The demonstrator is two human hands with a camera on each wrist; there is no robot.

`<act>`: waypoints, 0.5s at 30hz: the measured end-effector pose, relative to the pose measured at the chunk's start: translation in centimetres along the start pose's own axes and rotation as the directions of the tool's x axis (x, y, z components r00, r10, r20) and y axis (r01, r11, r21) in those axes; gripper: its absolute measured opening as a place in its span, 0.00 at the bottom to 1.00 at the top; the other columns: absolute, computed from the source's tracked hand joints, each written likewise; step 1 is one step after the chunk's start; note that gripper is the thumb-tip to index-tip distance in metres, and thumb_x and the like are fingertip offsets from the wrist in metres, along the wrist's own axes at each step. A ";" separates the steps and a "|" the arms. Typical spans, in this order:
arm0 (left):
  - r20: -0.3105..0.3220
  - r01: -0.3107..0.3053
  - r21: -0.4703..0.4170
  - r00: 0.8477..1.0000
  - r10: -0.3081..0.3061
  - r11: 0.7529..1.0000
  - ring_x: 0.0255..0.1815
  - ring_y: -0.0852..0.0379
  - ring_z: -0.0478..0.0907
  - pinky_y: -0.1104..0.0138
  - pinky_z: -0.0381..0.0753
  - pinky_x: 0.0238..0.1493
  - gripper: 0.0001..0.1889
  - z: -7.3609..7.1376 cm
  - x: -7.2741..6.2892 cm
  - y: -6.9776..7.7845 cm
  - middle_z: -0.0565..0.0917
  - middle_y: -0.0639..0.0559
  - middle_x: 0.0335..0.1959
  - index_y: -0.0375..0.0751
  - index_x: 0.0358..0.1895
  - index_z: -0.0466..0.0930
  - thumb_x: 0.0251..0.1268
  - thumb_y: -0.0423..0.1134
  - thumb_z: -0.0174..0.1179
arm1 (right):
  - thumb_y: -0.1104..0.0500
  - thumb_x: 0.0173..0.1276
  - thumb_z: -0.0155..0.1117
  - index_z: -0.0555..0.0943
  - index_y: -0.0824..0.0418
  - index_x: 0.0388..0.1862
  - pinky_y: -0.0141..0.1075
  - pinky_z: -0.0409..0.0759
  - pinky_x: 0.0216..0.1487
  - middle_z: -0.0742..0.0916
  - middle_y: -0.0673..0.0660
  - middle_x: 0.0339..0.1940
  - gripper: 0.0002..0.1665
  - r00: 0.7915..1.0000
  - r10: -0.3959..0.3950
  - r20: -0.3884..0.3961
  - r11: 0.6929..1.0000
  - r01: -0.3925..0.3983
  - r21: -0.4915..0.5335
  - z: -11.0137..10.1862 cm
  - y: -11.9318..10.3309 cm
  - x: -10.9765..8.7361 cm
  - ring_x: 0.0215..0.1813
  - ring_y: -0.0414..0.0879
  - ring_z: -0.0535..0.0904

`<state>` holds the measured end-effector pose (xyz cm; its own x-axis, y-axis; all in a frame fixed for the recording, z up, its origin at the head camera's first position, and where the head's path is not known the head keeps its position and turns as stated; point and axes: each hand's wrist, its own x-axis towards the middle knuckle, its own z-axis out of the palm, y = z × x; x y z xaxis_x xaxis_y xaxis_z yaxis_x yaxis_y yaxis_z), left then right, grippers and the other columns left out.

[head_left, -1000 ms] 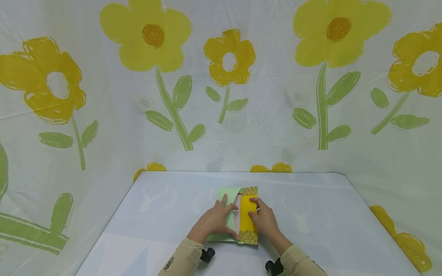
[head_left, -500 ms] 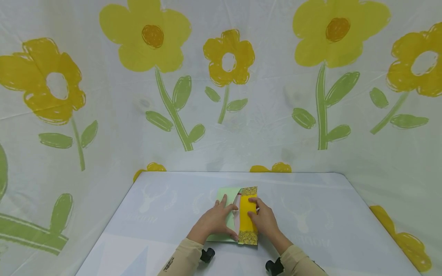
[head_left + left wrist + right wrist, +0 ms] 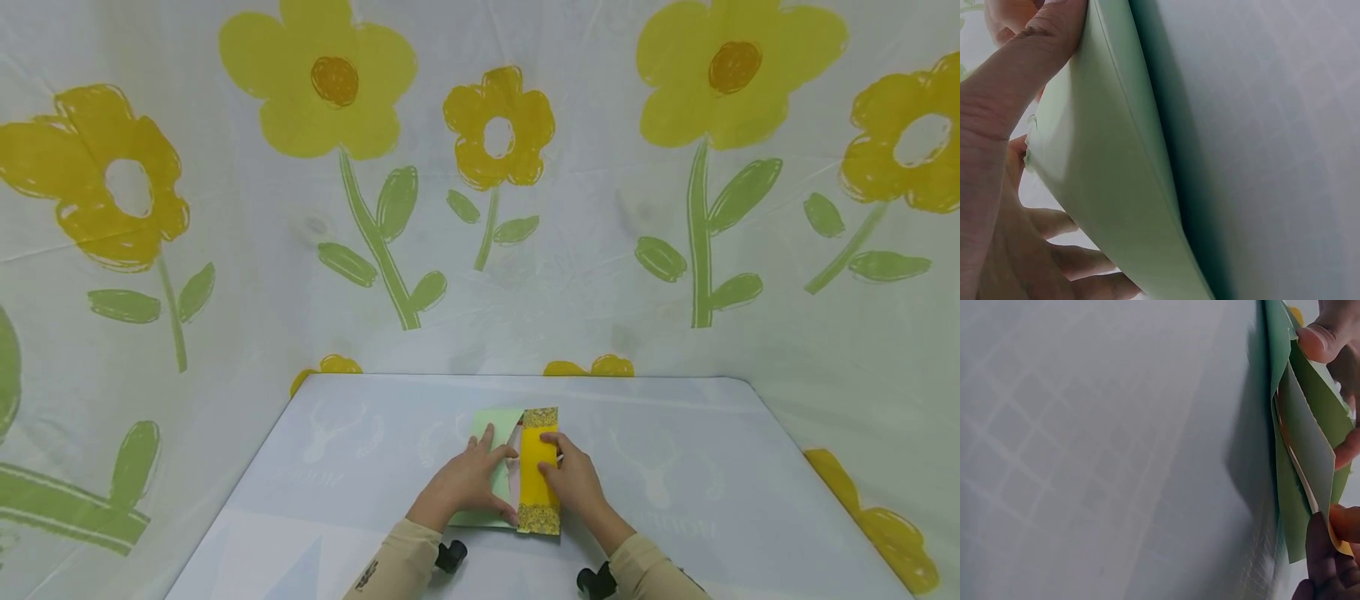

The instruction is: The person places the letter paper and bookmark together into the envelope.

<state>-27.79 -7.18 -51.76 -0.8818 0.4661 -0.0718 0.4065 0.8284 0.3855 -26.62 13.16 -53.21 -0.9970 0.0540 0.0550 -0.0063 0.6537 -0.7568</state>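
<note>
A pale green paper envelope (image 3: 495, 417) lies on the table in the head view, its torn-looking edge facing right. My left hand (image 3: 468, 479) rests on it, fingers spread and thumb pressing near the lower corner. Beside that edge is a yellow card (image 3: 531, 479) with dark patterned bands at top and bottom; a pale pinkish strip shows between card and envelope. My right hand (image 3: 579, 477) pinches the card's right side between thumb and fingers. In the right wrist view, a pale layer (image 3: 1310, 428) of the card sits among the green folds (image 3: 1294, 531). The card's inner end is hidden.
A white table (image 3: 375, 467) with faint printed patterns extends around the envelope. Behind it hangs a white curtain (image 3: 570, 283) with yellow flowers. Black wrist devices (image 3: 451, 555) sit near both sleeves.
The yellow card has shifted slightly left toward the envelope, and the pinkish strip looks narrower. My left hand has stayed nearly still; my right hand keeps its pinch.
</note>
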 end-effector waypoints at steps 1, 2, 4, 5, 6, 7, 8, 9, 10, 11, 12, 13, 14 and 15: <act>-0.001 -0.001 0.000 1.000 0.001 1.000 0.76 0.25 0.56 0.37 0.73 0.62 0.51 0.0 0.0 0.0 0.51 0.37 0.82 0.65 0.67 0.74 0.29 0.71 0.79 | 0.65 0.67 0.69 0.77 0.60 0.64 0.34 0.74 0.32 0.83 0.55 0.44 0.27 1.000 0.005 -0.002 1.000 -0.005 0.001 0.0 0.0 0.0 0.34 0.45 0.73; -0.002 -0.002 -0.001 1.000 0.002 1.000 0.76 0.25 0.56 0.37 0.73 0.62 0.51 0.1 0.0 0.0 0.51 0.37 0.82 0.65 0.67 0.74 0.28 0.71 0.79 | 0.65 0.67 0.69 0.77 0.60 0.64 0.34 0.74 0.32 0.83 0.55 0.44 0.27 1.000 0.009 -0.004 1.000 -0.009 0.003 -0.1 0.0 0.0 0.34 0.45 0.73; -0.003 0.001 -0.004 1.000 -0.001 1.000 0.76 0.26 0.56 0.38 0.73 0.62 0.52 0.1 0.0 0.0 0.50 0.38 0.82 0.65 0.67 0.73 0.28 0.72 0.79 | 0.65 0.66 0.69 0.77 0.60 0.64 0.34 0.74 0.32 0.83 0.56 0.44 0.27 1.000 0.013 -0.006 1.000 -0.013 0.003 -0.2 0.0 0.0 0.34 0.46 0.73; -0.004 0.002 -0.006 1.000 -0.003 1.000 0.76 0.26 0.56 0.38 0.73 0.62 0.52 0.1 0.0 0.0 0.50 0.38 0.82 0.66 0.67 0.73 0.28 0.72 0.79 | 0.65 0.66 0.69 0.78 0.60 0.64 0.34 0.74 0.32 0.83 0.56 0.44 0.27 1.000 0.017 -0.006 1.000 -0.017 0.004 -0.2 0.0 0.0 0.34 0.46 0.73; -0.004 0.003 -0.007 1.000 -0.003 1.000 0.76 0.26 0.56 0.38 0.73 0.62 0.52 0.1 0.0 0.0 0.50 0.38 0.83 0.66 0.67 0.73 0.28 0.72 0.79 | 0.65 0.66 0.69 0.78 0.60 0.64 0.34 0.74 0.32 0.83 0.56 0.44 0.27 1.000 0.020 -0.007 1.000 -0.020 0.003 -0.2 -0.1 0.0 0.34 0.46 0.73; -0.004 0.003 -0.007 1.000 -0.003 1.000 0.76 0.26 0.56 0.38 0.73 0.62 0.52 0.1 0.0 0.1 0.50 0.38 0.83 0.66 0.67 0.73 0.28 0.72 0.79 | 0.65 0.66 0.69 0.78 0.60 0.64 0.35 0.74 0.33 0.83 0.56 0.44 0.27 1.000 0.022 -0.007 1.000 -0.022 0.002 -0.2 -0.1 0.0 0.34 0.46 0.73; -0.006 0.003 -0.007 1.000 -0.003 1.000 0.76 0.26 0.56 0.38 0.74 0.62 0.52 0.1 0.0 0.1 0.51 0.38 0.82 0.66 0.67 0.73 0.28 0.72 0.79 | 0.65 0.66 0.69 0.77 0.60 0.64 0.35 0.75 0.33 0.83 0.56 0.45 0.27 1.000 0.022 -0.005 1.000 -0.022 0.001 -0.2 -0.1 0.0 0.35 0.46 0.73; -0.005 0.004 -0.006 1.000 -0.004 1.000 0.76 0.26 0.56 0.38 0.74 0.62 0.52 0.1 0.0 0.1 0.50 0.38 0.83 0.66 0.67 0.73 0.28 0.72 0.79 | 0.65 0.66 0.69 0.77 0.61 0.64 0.35 0.75 0.33 0.83 0.56 0.45 0.27 1.000 0.021 -0.005 1.000 -0.021 -0.001 -0.2 -0.1 0.0 0.35 0.46 0.73; -0.006 0.004 -0.005 1.000 -0.004 1.000 0.76 0.26 0.56 0.38 0.74 0.61 0.52 0.1 0.0 0.1 0.51 0.38 0.82 0.66 0.67 0.73 0.28 0.72 0.79 | 0.65 0.66 0.70 0.78 0.60 0.64 0.35 0.75 0.34 0.83 0.56 0.45 0.27 1.000 0.026 -0.004 1.000 -0.026 0.002 -0.2 -0.1 0.0 0.35 0.46 0.73; -0.007 0.004 -0.005 1.000 -0.004 1.000 0.76 0.26 0.56 0.38 0.74 0.61 0.52 0.1 0.0 0.1 0.51 0.38 0.82 0.66 0.67 0.73 0.28 0.72 0.79 | 0.65 0.67 0.69 0.77 0.60 0.64 0.35 0.75 0.34 0.83 0.56 0.45 0.27 1.000 0.025 -0.003 1.000 -0.025 0.001 -0.2 -0.1 0.0 0.35 0.46 0.73; -0.007 0.004 -0.003 1.000 -0.004 1.000 0.76 0.26 0.56 0.38 0.74 0.61 0.52 0.2 0.0 0.0 0.51 0.38 0.82 0.66 0.67 0.73 0.27 0.72 0.79 | 0.65 0.67 0.69 0.77 0.61 0.64 0.35 0.75 0.34 0.83 0.56 0.45 0.27 1.000 0.023 -0.002 1.000 -0.023 0.000 -0.2 -0.1 0.0 0.35 0.46 0.73; -0.007 0.005 -0.002 1.000 -0.005 1.000 0.76 0.26 0.56 0.38 0.74 0.61 0.52 0.2 0.0 0.0 0.51 0.38 0.82 0.66 0.67 0.73 0.27 0.72 0.78 | 0.65 0.66 0.69 0.77 0.61 0.64 0.35 0.75 0.34 0.83 0.56 0.45 0.27 1.000 0.023 0.000 1.000 -0.023 0.000 -0.2 0.0 0.0 0.35 0.46 0.73; -0.006 0.004 -0.001 1.000 -0.004 1.000 0.76 0.26 0.56 0.38 0.74 0.61 0.52 0.2 0.0 0.0 0.51 0.38 0.82 0.65 0.67 0.73 0.27 0.72 0.78 | 0.65 0.66 0.69 0.77 0.61 0.64 0.35 0.75 0.34 0.83 0.56 0.45 0.27 1.000 0.023 0.002 1.000 -0.023 0.001 -0.2 0.0 0.0 0.35 0.46 0.73; -0.005 0.005 0.001 1.000 -0.005 1.000 0.76 0.26 0.56 0.38 0.74 0.61 0.52 0.2 0.0 -0.1 0.51 0.38 0.82 0.65 0.67 0.73 0.27 0.73 0.78 | 0.65 0.66 0.69 0.77 0.61 0.64 0.35 0.75 0.33 0.83 0.56 0.45 0.27 1.000 0.024 0.004 1.000 -0.024 0.004 -0.2 0.1 0.0 0.35 0.46 0.73</act>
<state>-27.79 -7.17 -52.01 -0.8848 0.4608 -0.0690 0.4026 0.8307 0.3846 -26.56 13.34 -53.13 -0.9972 0.0671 0.0343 0.0175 0.6490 -0.7606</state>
